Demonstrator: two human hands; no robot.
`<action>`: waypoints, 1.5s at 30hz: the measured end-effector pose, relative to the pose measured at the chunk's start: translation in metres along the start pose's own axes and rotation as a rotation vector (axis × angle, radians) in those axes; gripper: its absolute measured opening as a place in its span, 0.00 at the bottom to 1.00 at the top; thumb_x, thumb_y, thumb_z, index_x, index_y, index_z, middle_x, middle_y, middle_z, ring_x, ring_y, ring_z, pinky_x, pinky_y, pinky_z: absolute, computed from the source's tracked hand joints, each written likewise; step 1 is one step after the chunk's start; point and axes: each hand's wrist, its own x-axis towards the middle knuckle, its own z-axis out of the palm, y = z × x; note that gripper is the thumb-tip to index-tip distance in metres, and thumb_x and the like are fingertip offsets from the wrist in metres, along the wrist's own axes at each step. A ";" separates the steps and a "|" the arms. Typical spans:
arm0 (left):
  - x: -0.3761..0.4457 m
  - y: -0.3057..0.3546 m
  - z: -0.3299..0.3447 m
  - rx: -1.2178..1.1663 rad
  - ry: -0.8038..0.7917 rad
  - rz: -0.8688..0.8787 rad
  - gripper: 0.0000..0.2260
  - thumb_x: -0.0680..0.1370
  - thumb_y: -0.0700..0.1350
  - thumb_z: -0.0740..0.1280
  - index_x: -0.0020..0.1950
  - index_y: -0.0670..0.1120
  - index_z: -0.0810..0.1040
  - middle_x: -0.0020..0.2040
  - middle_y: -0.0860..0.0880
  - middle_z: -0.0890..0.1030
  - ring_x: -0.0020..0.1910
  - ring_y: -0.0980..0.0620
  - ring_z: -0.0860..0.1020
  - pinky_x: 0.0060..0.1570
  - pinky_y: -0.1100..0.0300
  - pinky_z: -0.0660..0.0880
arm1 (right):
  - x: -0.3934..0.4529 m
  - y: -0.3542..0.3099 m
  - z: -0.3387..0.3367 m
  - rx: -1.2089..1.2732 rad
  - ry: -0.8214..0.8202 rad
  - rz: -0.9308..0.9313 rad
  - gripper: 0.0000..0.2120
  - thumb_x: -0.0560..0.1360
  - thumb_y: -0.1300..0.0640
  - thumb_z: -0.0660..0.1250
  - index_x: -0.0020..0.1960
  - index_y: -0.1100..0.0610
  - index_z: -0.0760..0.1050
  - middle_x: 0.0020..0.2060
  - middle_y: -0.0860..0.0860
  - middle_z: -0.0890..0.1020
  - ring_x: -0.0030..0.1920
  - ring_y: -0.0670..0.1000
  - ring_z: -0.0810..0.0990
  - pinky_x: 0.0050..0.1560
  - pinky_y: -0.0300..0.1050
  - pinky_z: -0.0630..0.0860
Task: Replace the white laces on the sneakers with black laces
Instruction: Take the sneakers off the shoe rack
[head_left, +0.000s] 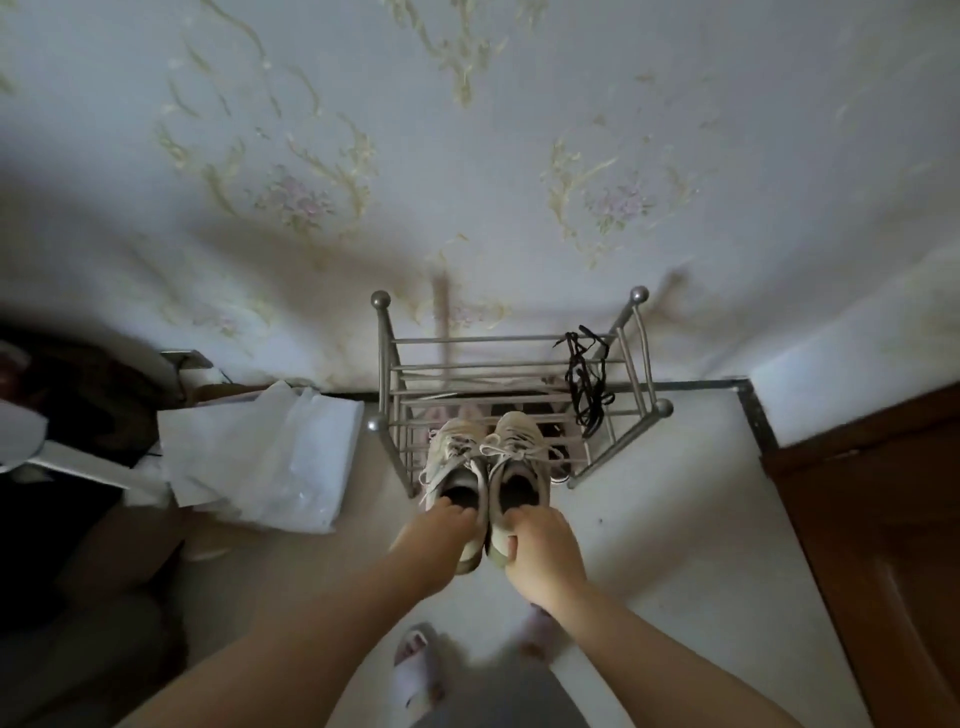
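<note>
A person's left hand (439, 535) grips the heel of the left sneaker (453, 467), fingers hooked inside its opening. The right hand (540, 551) grips the heel of the right sneaker (519, 462) the same way, thumb against the back. Both sneakers hang side by side, touching, toes pointing away from the hands, held above the front edge of a metal shoe rack (509, 374). Their white laces (498, 447) are loosely tied, with ends trailing down toward the rack's bars.

Beyond the hands, toward the rack's far right corner, black laces (587, 384) are draped over the rails in a loose tangle.

The likely risks: a dangling white lace end could snag on a rack bar as the sneakers move, jerking a sneaker from its heel-only hold. The black laces, resting only on thin rails, could slip through to the lower shelf if the rack is knocked.
</note>
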 end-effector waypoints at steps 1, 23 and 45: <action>-0.014 0.001 0.010 -0.010 -0.007 -0.009 0.12 0.75 0.34 0.61 0.57 0.43 0.70 0.58 0.46 0.74 0.60 0.48 0.69 0.54 0.55 0.70 | -0.013 -0.005 0.009 0.027 -0.020 -0.010 0.05 0.70 0.64 0.59 0.40 0.55 0.71 0.45 0.56 0.80 0.45 0.57 0.74 0.43 0.43 0.60; -0.286 0.092 0.222 -0.086 -0.076 -0.081 0.14 0.77 0.36 0.60 0.61 0.48 0.71 0.61 0.50 0.70 0.58 0.50 0.72 0.51 0.58 0.71 | -0.323 -0.054 0.147 0.158 -0.150 -0.062 0.17 0.72 0.63 0.60 0.31 0.51 0.55 0.33 0.46 0.63 0.42 0.51 0.67 0.35 0.43 0.61; -0.526 0.111 0.478 -0.061 -0.307 0.076 0.08 0.75 0.35 0.60 0.52 0.41 0.75 0.50 0.44 0.76 0.53 0.45 0.78 0.49 0.54 0.76 | -0.629 -0.150 0.367 0.182 -0.233 0.189 0.04 0.71 0.64 0.61 0.42 0.58 0.73 0.43 0.54 0.77 0.48 0.57 0.77 0.43 0.44 0.69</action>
